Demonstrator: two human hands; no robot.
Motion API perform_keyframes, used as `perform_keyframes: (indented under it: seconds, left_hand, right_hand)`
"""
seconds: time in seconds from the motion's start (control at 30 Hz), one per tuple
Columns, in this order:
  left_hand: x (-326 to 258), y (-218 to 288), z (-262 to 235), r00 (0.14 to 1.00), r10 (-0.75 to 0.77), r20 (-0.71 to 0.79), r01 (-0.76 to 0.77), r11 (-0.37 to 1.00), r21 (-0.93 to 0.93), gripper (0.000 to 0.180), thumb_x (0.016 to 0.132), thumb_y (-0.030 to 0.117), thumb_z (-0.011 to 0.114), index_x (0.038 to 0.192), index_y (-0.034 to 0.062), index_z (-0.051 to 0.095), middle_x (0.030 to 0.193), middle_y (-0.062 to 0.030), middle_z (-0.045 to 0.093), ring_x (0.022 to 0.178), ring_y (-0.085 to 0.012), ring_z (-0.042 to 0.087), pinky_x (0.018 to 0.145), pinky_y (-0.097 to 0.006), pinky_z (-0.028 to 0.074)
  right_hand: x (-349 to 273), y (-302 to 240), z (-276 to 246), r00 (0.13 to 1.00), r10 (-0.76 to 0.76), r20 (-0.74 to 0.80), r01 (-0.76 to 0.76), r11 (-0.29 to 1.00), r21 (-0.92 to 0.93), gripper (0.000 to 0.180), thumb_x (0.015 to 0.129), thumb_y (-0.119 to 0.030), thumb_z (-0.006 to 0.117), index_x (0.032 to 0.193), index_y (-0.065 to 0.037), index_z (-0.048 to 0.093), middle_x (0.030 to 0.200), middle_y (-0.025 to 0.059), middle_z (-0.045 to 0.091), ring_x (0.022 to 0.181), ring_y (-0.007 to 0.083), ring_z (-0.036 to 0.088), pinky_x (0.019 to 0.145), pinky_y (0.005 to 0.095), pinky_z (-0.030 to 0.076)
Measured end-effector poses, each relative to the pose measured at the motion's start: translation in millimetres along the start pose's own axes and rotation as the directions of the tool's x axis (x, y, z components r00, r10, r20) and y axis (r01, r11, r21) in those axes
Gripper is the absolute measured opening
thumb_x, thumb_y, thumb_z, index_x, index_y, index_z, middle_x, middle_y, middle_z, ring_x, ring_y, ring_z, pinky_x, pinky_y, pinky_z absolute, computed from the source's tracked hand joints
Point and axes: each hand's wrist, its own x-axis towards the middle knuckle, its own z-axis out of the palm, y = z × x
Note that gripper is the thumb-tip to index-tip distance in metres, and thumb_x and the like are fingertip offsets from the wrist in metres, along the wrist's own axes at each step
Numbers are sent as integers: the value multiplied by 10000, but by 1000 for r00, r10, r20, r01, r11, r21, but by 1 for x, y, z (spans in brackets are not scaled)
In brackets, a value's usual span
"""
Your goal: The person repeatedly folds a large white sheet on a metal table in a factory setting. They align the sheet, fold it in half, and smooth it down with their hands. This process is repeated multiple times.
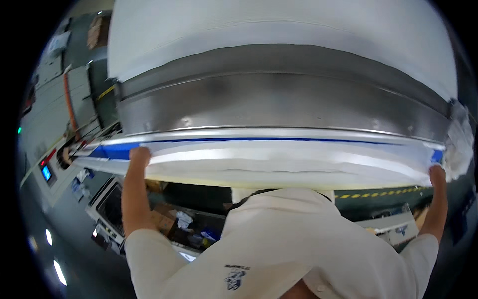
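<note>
A long white cloth (279,162) lies spread across the front of a wide machine, over a blue strip (117,151). Both my arms reach far apart. My left hand (140,155) is closed on the cloth's left end, beside the bare part of the blue strip. At the opposite end, my right hand (437,175) is closed on the cloth's right edge, close to the blue strip's right tip. The fingertips of both hands are too small to make out well. The cloth shows lengthwise folds between them.
Behind the cloth runs a metal panel (279,102), with a broad white surface (279,30) beyond it. Crumpled clear plastic (459,142) hangs at the right end. A control box with a lit screen (47,173) stands left. Below are a dark bin (196,230) and yellow-black floor tape (378,193).
</note>
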Motion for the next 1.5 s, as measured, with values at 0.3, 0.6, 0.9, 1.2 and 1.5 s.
perform_keyframes:
  seconds: [0.3, 0.6, 0.9, 1.2, 1.5]
  left_hand:
    - [0, -47, 21, 749, -657, -82, 485, 629, -608, 246, 865, 167, 490, 1038, 93, 649, 1065, -134, 637, 981, -295, 612, 819, -425, 467]
    - [6, 10, -12, 714, -619, -326, 213, 636, -741, 314, 851, 180, 457, 1139, 173, 582, 988, -161, 646, 898, -343, 616, 725, -461, 486]
    - [18, 25, -14, 692, -621, -368, 119, 601, -790, 323, 838, 168, 472, 1143, 143, 576, 1049, -142, 633, 938, -336, 604, 762, -442, 485]
    - [43, 32, -59, 129, -756, -642, -227, 608, -761, 342, 804, 212, 580, 1120, 83, 547, 1154, -123, 549, 1074, -311, 504, 905, -444, 399]
    - [57, 36, -132, -31, -775, -631, -484, 564, -669, 329, 847, 224, 529, 1135, 66, 534, 1201, -133, 511, 1147, -311, 458, 1003, -446, 323]
  right_hand:
    - [14, -9, 48, 993, -82, -84, 99, 970, 224, 187, 748, -161, 559, 864, -28, 622, 921, 187, 604, 914, 362, 554, 827, 439, 449]
    - [-16, -105, -146, 936, -236, 263, 130, 922, 365, 553, 571, -212, 675, 1105, -84, 609, 1070, 160, 623, 1010, 336, 579, 862, 402, 471]
    - [-22, -135, -156, 977, -176, -121, 213, 844, 493, 371, 615, -320, 681, 890, -73, 653, 868, 129, 662, 847, 326, 623, 732, 416, 504]
    - [-44, -215, -239, 945, -89, -316, 267, 769, 581, 165, 724, -219, 606, 753, -58, 626, 829, 148, 643, 789, 342, 606, 703, 447, 475]
    - [-66, -393, -511, 683, -329, -652, 683, 605, 410, 183, 819, -234, 555, 869, -65, 606, 806, 144, 624, 772, 337, 593, 662, 440, 458]
